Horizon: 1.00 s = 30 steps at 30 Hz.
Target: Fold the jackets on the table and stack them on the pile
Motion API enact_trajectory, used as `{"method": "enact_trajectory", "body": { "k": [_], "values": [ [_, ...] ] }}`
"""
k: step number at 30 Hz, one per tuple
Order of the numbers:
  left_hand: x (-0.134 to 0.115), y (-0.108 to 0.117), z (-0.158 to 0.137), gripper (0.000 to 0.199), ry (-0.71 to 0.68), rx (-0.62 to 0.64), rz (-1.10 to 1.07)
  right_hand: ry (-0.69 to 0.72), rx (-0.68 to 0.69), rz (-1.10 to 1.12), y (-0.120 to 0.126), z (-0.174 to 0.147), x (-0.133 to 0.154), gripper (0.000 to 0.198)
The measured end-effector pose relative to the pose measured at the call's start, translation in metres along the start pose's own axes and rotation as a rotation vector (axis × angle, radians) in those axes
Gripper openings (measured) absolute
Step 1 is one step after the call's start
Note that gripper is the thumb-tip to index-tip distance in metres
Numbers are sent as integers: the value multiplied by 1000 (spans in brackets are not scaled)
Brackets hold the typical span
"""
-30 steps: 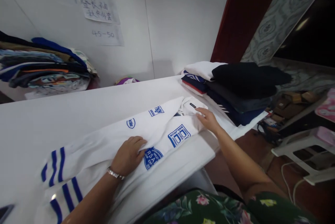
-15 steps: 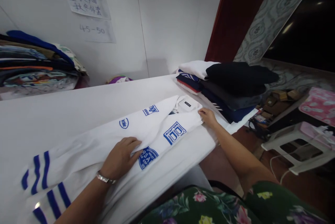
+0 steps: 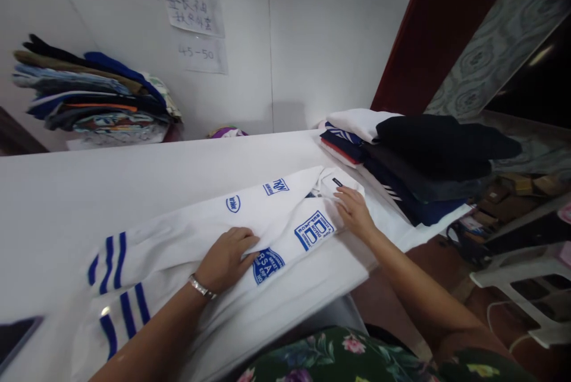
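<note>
A white polo-style shirt (image 3: pixel 196 227) with blue printed badges and blue stripes lies on the table, folded lengthwise, its collar toward the right. My left hand (image 3: pixel 229 258) rests on the middle of it, fingers loosely stretched beside a round blue badge. At the collar end, my right hand (image 3: pixel 355 210) touches the cloth just below the dark neck label, with thumb and fingers apart. A metal bracelet circles my left wrist.
A stack of folded dark and white clothes (image 3: pixel 414 162) stands at the table's right end. Another pile of clothes (image 3: pixel 107 96) sits at the back left. Handwritten paper signs (image 3: pixel 196 10) hang on the wall. A white plastic stool (image 3: pixel 521 287) stands at right.
My right hand has let go of the shirt's shoulder edge and moved onto the collar, fingers spreading. The left hand stays on the shirt. The view has turned left.
</note>
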<state>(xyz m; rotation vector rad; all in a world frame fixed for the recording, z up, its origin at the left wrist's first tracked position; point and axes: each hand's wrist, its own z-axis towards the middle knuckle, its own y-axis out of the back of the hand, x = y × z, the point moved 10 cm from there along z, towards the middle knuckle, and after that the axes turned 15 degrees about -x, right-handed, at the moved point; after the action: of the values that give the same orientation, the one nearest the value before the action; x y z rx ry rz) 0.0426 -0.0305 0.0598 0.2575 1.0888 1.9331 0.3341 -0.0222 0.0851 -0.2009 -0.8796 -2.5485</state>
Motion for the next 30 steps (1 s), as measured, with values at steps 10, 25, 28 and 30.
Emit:
{"method": "enact_trajectory", "body": {
  "k": [10,25,28,30],
  "values": [
    [-5,2,0,20,25,19,-6,158,556,45,-116,12,123,58],
    [31,24,-21,23,309,267,289,181,593,-59,-155,-25,86,56],
    [55,50,-39,23,409,256,434,188,586,-67,-157,-27,83,56],
    [66,66,-50,20,461,238,494,190,582,-60,-156,-27,83,56]
  ]
}}
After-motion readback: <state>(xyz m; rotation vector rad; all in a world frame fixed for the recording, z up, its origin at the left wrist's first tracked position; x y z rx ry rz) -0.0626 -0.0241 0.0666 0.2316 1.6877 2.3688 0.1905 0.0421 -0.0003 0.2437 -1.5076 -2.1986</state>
